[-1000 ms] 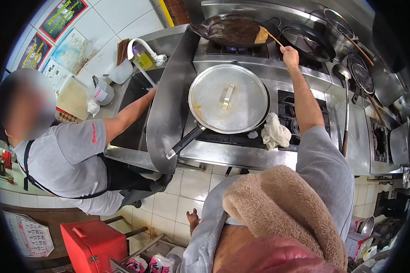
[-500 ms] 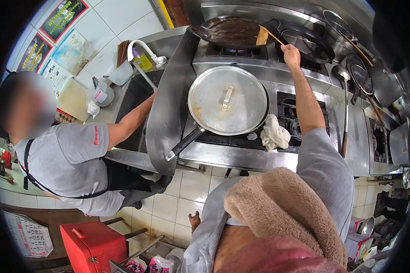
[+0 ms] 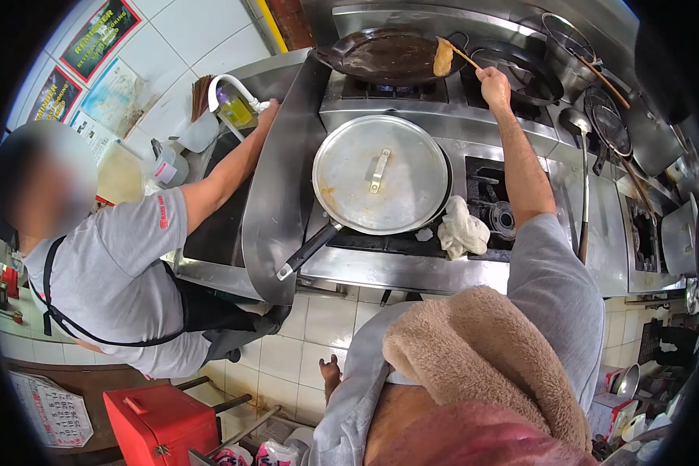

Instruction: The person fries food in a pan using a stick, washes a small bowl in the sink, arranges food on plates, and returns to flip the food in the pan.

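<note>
My right hand (image 3: 494, 88) grips the thin handle of a wooden stick (image 3: 464, 57) with a flat, tan head (image 3: 443, 57). I cannot tell whether that head is cloth, bristle or food. It is over the right side of a wide, dark wok (image 3: 388, 60), which has a brown, shiny inside. My left hand (image 3: 331, 373) hangs low beside my body above the floor tiles, fingers apart and holding nothing. Between me and the wok sits a black-handled pan (image 3: 308, 252) covered by a large metal lid (image 3: 380, 175).
A crumpled white cloth (image 3: 464, 228) lies by the front burner (image 3: 502, 220). Right of my arm are a dark pan (image 3: 512, 71), a long ladle (image 3: 584, 182) and strainers (image 3: 610, 128). At the left, a co-worker (image 3: 124, 256) reaches toward the faucet (image 3: 241, 93) behind a metal partition (image 3: 276, 202).
The tan head has tilted more upright near the wok's right side; my right hand still holds the stick. The co-worker's hand has moved up to the faucet's base. My view has shifted slightly.
</note>
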`<control>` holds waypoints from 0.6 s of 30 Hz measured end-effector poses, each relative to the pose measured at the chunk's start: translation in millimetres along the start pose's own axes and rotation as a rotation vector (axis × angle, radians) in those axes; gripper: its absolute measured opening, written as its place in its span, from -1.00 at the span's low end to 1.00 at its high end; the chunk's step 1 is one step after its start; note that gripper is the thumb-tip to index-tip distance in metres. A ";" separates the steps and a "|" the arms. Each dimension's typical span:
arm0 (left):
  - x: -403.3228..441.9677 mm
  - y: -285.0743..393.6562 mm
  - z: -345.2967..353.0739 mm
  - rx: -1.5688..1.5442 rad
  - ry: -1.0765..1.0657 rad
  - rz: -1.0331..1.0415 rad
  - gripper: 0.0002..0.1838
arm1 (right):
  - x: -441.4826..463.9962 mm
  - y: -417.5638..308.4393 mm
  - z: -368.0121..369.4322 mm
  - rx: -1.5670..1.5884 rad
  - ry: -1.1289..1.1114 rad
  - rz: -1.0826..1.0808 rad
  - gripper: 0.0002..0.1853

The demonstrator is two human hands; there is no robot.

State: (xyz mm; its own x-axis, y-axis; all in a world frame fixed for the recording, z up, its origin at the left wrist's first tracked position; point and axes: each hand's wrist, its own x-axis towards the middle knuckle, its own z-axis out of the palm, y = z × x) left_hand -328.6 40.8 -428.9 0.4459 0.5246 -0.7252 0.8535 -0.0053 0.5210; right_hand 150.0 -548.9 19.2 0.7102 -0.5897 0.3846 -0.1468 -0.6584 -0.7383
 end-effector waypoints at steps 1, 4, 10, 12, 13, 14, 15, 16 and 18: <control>-1.6 1.3 1.0 -0.005 -0.011 0.006 -0.18 | -0.1 -0.5 -0.8 -0.010 -0.005 0.003 -0.69; 8.3 -9.5 4.4 0.003 -0.025 -0.003 -0.17 | 0.9 -0.6 -0.3 -0.028 -0.004 0.005 -0.69; 19.9 -26.1 7.4 -0.008 0.027 0.088 -0.17 | 5.6 0.2 3.5 -0.009 0.010 0.002 -0.68; 16.3 -23.5 8.1 0.104 0.129 0.292 -0.18 | 6.0 1.2 6.0 -0.004 0.011 -0.003 -0.68; 17.6 -23.0 9.3 0.147 0.178 0.381 -0.18 | 7.5 2.9 8.5 0.034 0.019 0.006 -0.68; 18.8 -24.7 7.6 0.108 0.125 0.272 -0.18 | 8.7 3.6 10.2 0.072 0.028 0.014 -0.67; 22.1 -28.8 5.8 0.073 0.077 0.159 -0.18 | 8.5 3.1 10.9 0.072 0.026 0.013 -0.67; 8.1 -15.8 2.1 0.044 0.033 0.046 -0.18 | 7.7 2.3 11.0 0.085 0.029 0.019 -0.67; -6.9 0.7 -1.4 0.049 0.017 -0.005 -0.18 | 7.9 0.6 11.6 0.098 0.032 0.024 -0.67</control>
State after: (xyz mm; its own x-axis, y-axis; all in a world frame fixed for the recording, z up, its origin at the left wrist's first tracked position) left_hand -331.5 38.3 -422.9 0.4373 0.5388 -0.7200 0.8682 -0.0439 0.4944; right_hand 163.5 -548.5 15.4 0.6846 -0.6204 0.3827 -0.0942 -0.5959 -0.7975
